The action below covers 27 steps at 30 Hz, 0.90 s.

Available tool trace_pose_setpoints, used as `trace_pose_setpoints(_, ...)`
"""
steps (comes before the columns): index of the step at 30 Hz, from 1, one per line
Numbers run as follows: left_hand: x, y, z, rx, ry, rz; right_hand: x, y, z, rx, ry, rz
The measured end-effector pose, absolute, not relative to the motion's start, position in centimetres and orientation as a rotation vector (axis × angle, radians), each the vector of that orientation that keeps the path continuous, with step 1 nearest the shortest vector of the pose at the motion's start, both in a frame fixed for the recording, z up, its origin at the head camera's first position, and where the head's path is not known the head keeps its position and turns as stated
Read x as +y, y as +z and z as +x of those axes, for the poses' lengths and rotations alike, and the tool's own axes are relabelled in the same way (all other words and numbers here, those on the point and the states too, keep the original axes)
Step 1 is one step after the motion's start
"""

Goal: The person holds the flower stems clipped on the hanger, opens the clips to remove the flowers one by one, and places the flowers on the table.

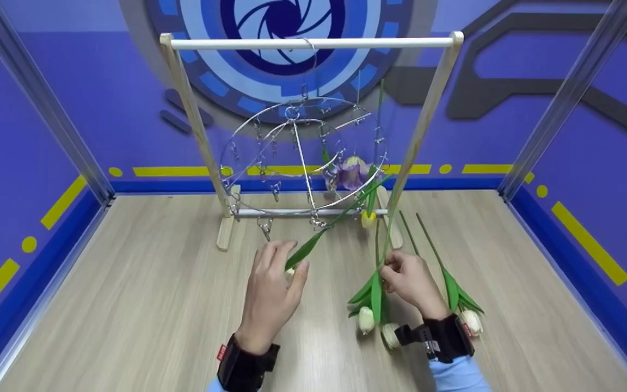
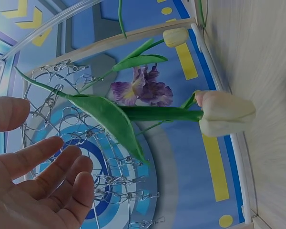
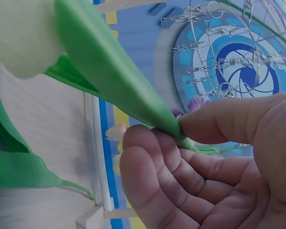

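Note:
My left hand (image 1: 272,288) has its fingers apart and loosely bent, holding nothing. Just beyond its fingertips a white tulip (image 2: 226,114) hangs bloom-down, its green leaf (image 1: 305,250) beside the thumb; in the head view the hand hides most of that bloom. Lower right, thumb and fingers of my right hand (image 1: 411,280) pinch the stem of another white tulip (image 1: 366,320), whose bloom points down toward me. A round metal clip hanger (image 1: 302,158) with several dangling clips is in front of both hands. From its right side hang a purple flower (image 1: 352,174) and a yellow tulip (image 1: 368,219).
A wooden rack with a white top bar (image 1: 379,42) carries the hanger. On the wood-grain table (image 1: 145,283) lie more white tulips, one bloom (image 1: 471,322) right of my right wrist and another (image 1: 391,336) partly behind the wrist camera. Blue panels (image 1: 564,163) enclose the table.

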<state>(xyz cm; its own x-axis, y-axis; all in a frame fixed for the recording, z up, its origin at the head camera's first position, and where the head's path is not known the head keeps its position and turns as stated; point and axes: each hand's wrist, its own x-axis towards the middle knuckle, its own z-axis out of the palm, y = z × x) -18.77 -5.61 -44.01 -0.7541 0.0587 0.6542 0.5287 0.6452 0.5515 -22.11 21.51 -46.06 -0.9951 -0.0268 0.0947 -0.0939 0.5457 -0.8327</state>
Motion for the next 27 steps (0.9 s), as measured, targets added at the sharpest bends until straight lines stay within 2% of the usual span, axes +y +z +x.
trace_pose_setpoints(27,-4.9,-45.6,-19.3,-2.280,-0.985,-0.488,18.1,-48.3,-22.2,-2.849,1.540,0.044)
